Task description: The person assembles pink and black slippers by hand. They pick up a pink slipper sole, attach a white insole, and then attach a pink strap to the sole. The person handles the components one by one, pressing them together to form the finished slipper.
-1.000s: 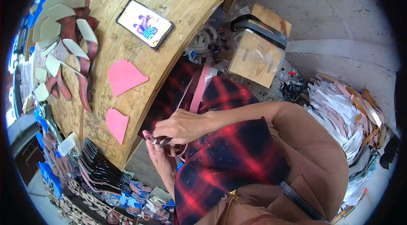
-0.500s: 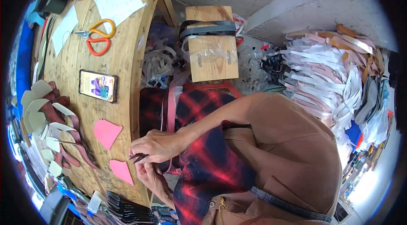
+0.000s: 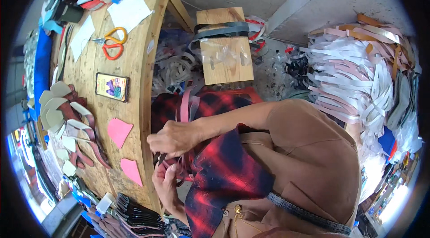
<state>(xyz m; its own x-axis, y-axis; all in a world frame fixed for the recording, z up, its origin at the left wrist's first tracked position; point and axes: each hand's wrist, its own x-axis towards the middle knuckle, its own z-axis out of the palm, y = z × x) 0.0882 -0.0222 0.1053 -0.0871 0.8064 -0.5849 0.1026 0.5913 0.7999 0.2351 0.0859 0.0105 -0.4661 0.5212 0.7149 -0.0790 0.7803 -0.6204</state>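
Observation:
My right hand [image 3: 174, 139] is closed around a small dark pair of pointed snips, its blades [image 3: 161, 159] showing below the fingers. Just below it, my left hand [image 3: 165, 184] has thumb and fingers pinched together on a thin pinkish strap [image 3: 181, 165], partly hidden by the hands. Both hands are over my lap at the table's edge, close together but apart. Two pink cut pieces, one larger [image 3: 119, 132] and one smaller [image 3: 131, 172], lie on the wooden table [image 3: 96, 121] beside them. A red-and-black plaid cloth [image 3: 233, 173] covers my lap.
On the table lie a phone [image 3: 112, 87], orange-handled scissors [image 3: 112, 42], white paper [image 3: 129, 10] and a pile of cream-tipped mauve straps [image 3: 56, 112]. Black straps [image 3: 136, 211] hang near the bottom. A wooden stool [image 3: 226, 61] and heaped white and pink strips [image 3: 354, 76] stand beyond.
The view has shifted slightly, so the table items sit further right. My right hand has turned, and the snips now point down toward my left hand, which shows more fully.

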